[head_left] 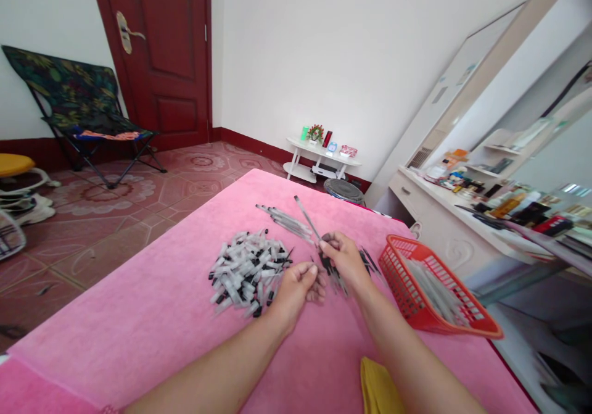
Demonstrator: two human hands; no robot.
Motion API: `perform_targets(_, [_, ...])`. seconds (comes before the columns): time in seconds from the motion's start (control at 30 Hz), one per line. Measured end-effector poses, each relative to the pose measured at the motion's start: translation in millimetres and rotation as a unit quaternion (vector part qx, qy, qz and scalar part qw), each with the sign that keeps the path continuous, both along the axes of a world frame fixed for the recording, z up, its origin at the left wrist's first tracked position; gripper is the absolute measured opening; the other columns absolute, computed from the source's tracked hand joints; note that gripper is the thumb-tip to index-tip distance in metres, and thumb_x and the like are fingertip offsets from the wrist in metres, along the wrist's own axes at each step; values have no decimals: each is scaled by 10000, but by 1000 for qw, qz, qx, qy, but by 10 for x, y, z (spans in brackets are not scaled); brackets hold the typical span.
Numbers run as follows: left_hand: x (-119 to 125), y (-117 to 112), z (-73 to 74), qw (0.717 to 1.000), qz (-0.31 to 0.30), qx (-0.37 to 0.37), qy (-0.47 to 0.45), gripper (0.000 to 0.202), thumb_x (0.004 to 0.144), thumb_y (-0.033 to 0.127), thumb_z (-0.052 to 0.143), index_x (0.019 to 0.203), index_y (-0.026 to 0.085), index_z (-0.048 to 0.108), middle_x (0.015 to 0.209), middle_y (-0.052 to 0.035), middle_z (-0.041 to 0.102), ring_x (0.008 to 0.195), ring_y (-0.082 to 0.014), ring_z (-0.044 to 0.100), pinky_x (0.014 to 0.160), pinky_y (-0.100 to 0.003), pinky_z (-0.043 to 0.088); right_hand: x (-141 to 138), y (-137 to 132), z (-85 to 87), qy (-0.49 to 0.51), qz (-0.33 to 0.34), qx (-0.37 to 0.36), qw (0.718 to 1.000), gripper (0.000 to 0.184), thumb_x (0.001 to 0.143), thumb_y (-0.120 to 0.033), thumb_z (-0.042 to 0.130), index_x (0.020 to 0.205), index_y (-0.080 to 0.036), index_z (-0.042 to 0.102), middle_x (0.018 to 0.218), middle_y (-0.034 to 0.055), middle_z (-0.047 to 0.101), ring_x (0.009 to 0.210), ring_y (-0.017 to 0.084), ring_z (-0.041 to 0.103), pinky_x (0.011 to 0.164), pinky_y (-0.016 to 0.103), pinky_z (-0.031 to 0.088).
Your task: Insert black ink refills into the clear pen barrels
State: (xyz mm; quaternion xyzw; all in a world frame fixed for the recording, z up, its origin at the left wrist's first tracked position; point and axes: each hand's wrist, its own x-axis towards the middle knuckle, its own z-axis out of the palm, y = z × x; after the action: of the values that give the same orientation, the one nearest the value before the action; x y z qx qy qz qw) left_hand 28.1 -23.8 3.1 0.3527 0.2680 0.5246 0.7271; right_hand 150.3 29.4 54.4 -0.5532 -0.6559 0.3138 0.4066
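Pen-like tube point(306, 216), thin and clear with a dark end, is pinched in the right hand point(345, 260) and slants up and away to the left, above the middle of the worktop. From where I stand, the biggest thing is the pink cloth point(152, 315) that covers the whole worktop. At its right edge sits a red plastic basket point(401, 284) with slotted walls, and a heap of long pale tubes point(435, 290) lies inside it. Left of the hands spreads a loose pile of short clear-and-black pieces point(247, 269), jumbled every way. Beyond that pile, farther from the person, a small row of long tubes point(287, 219) lies side by side, just beside the raised one.

Both bare forearms reach in from the near edge. The right hand has thumb and fingertips closed together on the lower end of the tube. The left hand point(296, 287) rests at the edge of the pile, fingers curled in toward the palm; I cannot tell whether anything sits inside. A few dark slivers point(370, 260) lie between the right hand and the basket. A yellow scrap point(379, 386) shows at the near edge.
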Motion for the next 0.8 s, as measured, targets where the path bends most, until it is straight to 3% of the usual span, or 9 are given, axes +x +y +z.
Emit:
perform_targets(0.13, [-49,1,69,989,141,40,29,340,785,403,570,1029,167,589,870,-47,633,741,-140,587,641,-233,470,44,-348,-38,212,59,-125,967,304,702,-380,639,882,-152,549,620,-18,549,445,76,428,409,192,303])
perform_targets(0.2, [-90,9,119,983,164,73,43,358,797,381,562,1092,179,581,1039,-66,626,921,-164,575,776,-243,449,37,-452,-89,248,84,-166,951,330,686,-381,673,886,-144,560,619,-16,546,440,66,424,402,182,297])
perform_targets(0.27, [-128,22,157,983,152,95,47,350,798,374,563,1075,163,600,1084,-80,625,976,-180,564,841,-259,423,33,-506,-145,264,106,-193,939,331,676,-379,694,868,-139,573,624,-10,551,443,61,431,401,175,296])
perform_targets(0.43, [-158,41,159,995,67,72,-1,304,748,358,631,956,137,642,908,-83,677,736,-157,611,693,-256,452,48,-562,-244,311,169,-261,898,343,727,-448,642,785,-115,586,594,-1,549,407,47,419,383,167,278])
perform_targets(0.57, [-132,12,140,998,17,45,-38,262,718,347,668,867,134,638,676,-20,645,444,-71,498,464,-194,390,16,-606,-251,333,219,-310,863,370,719,-482,631,747,-117,583,527,-17,529,342,35,363,346,164,222])
perform_targets(0.63, [-124,5,143,999,19,30,-41,255,693,353,688,813,137,624,638,-5,630,390,-67,470,396,-190,359,-13,-610,-246,309,219,-279,882,378,704,-489,635,670,-118,570,510,-9,540,334,36,366,346,166,222])
perform_targets(0.7, [-134,19,154,999,30,11,-39,256,676,355,701,758,131,611,646,-9,633,386,-73,484,379,-194,368,-40,-610,-254,256,197,-223,920,383,719,-481,611,600,-121,558,495,2,550,334,45,378,355,173,243])
perform_targets(0.8, [-191,80,181,995,85,-11,-47,250,640,319,737,698,118,601,653,-10,634,485,-89,561,473,-199,443,-78,-632,-314,123,141,-148,971,285,733,-362,600,557,-141,563,490,-4,554,365,71,417,381,187,283])
